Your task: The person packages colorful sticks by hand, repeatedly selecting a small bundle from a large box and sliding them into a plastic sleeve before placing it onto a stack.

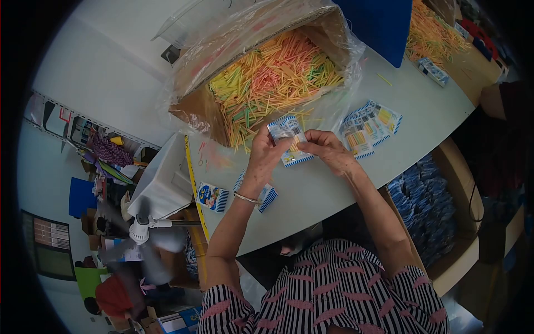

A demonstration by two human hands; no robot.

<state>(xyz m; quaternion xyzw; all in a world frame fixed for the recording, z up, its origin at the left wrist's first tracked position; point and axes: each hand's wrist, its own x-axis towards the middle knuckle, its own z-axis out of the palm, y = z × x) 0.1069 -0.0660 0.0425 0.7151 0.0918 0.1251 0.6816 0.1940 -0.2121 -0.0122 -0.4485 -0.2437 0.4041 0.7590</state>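
Between my two hands is a small blue-and-white packet (pixel 299 157) with striped ends and a see-through front showing thin sticks. My left hand (pixel 263 157) grips its left side, thumb across the front. My right hand (pixel 335 153) pinches its right edge, fingers closed. Just beyond, an open cardboard box (pixel 192 114) lined with clear plastic holds a heap of thin coloured sticks (pixel 283 67), yellow, orange, pink and green. Several similar packets (pixel 370 129) lie fanned out right of my hands. Near my left wrist lie another packet (pixel 213 197) and one partly hidden by my forearm.
The pale table (pixel 311 195) has a curved edge, with loose sticks scattered on it. At right stands a carton of blue striped packets (pixel 425 206). A blue panel (pixel 378 28) rises behind. A fan (pixel 142 229) is at left; a person in red (pixel 114 295) is farther off.
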